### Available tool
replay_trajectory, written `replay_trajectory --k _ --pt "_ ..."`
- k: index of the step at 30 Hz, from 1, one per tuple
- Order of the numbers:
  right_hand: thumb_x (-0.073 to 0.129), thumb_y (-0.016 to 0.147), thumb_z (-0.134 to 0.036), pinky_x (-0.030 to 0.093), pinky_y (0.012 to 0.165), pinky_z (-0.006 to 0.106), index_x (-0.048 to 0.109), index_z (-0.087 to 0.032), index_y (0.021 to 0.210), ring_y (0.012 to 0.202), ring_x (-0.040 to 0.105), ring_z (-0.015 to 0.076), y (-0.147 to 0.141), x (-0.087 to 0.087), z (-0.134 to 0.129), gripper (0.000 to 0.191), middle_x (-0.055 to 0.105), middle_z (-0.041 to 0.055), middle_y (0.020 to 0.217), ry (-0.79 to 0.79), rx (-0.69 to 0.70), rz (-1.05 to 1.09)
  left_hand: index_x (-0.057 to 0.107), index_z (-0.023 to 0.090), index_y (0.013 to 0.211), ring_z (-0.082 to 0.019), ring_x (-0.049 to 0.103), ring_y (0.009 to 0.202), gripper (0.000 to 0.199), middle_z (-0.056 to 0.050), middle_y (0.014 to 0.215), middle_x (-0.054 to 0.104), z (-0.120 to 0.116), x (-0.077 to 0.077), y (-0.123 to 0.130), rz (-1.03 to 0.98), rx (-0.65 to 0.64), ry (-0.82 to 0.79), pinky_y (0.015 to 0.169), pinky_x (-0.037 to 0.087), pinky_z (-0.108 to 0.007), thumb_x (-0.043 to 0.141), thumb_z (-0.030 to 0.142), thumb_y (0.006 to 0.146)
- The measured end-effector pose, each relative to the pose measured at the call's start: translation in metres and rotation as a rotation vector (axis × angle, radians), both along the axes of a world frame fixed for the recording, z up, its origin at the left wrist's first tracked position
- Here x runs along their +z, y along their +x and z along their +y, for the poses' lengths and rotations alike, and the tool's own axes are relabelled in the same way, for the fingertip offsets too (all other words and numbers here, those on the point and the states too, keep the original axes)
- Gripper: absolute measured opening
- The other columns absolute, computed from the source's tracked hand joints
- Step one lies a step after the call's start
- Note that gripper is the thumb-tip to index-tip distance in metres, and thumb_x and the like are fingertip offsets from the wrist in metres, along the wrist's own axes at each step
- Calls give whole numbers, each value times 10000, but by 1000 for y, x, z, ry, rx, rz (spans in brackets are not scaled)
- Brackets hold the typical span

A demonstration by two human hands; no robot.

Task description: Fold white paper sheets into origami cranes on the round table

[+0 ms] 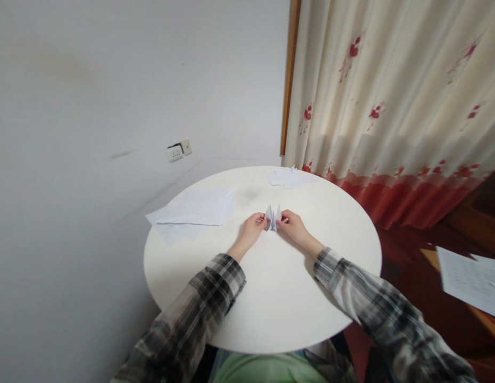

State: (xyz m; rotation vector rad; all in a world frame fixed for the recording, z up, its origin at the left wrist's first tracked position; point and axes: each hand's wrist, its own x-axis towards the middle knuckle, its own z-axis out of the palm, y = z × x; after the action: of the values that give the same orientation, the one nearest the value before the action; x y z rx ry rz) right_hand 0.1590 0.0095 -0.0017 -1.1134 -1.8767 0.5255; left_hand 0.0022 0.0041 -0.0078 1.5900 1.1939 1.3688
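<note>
White paper, creased into upright points, is the thing in hand: the folded paper [273, 219] stands between the two hands, just above or on the round table [279, 298]; whether its base touches the top I cannot tell. The step looks like shaping, with the two sides being held or worked apart around the middle fold. The next move seems to call for light, even control from both sides, so that the peaks open without the creases tearing or slipping.

As for the grip, the left hand [253, 227] has thumb and fingers closed on the near-left flap, while the right hand [293, 227] pinches the opposite one. Between the two hands lies only a narrow gap, filled by the paper's points. Left of the grip and a little beyond it lie flat white sheets [195, 207]; farther off, slightly right, rest crumpled paper pieces [286, 177].
</note>
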Motion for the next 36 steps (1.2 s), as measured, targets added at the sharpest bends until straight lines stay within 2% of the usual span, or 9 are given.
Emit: replay_trajectory --k 5,10,18,23,28,32,36 --pt "538 734 -210 384 615 234 568 -152 711 639 487 114 1 -1 2 69 555 14 711 16 -16 -42 529 156 690 -96 531 527 76 30 559 562 5 -1 -2 -109 -51 -77 530 406 -200 581 201 656" --pt "538 740 -230 390 634 247 574 -146 743 659 502 127 0 -7 6 92 578 30 737 -16 -48 -8 522 147 710 -119 576 600 139 0 654 608 1 3 -3 -243 -85 -139 629 455 -254 600 237 639" --pt "513 736 -236 398 630 247 599 -143 783 639 523 132 -8 -8 11 136 630 31 738 -103 -75 95 475 162 636 -109 558 584 127 24 604 568 3 5 -2 -313 39 -136 642 451 -249 584 223 622" --pt "516 722 -250 380 598 242 602 -138 749 610 507 130 -9 -4 17 143 621 29 699 -104 -118 23 514 153 658 -110 556 570 87 16 612 570 9 9 -1 -253 51 -152 615 453 -246 576 205 627" --pt "512 700 -238 391 599 235 600 -136 758 599 498 118 -14 5 19 146 615 19 698 -119 -100 62 542 148 701 -112 551 543 93 11 605 572 14 14 -3 -146 34 -122 569 442 -233 570 220 649" --pt "518 688 -244 400 583 228 591 -139 721 581 496 113 -18 9 22 133 604 7 664 -114 -98 81 567 142 737 -108 536 541 133 8 619 578 18 17 -6 -50 -11 -64 540 426 -217 578 243 652" --pt "514 695 -254 416 583 229 611 -134 766 598 520 120 -16 7 25 170 618 14 677 -115 -37 103 573 136 745 -107 540 554 158 4 654 596 21 20 -9 -62 -86 -65 552 436 -221 589 252 640"
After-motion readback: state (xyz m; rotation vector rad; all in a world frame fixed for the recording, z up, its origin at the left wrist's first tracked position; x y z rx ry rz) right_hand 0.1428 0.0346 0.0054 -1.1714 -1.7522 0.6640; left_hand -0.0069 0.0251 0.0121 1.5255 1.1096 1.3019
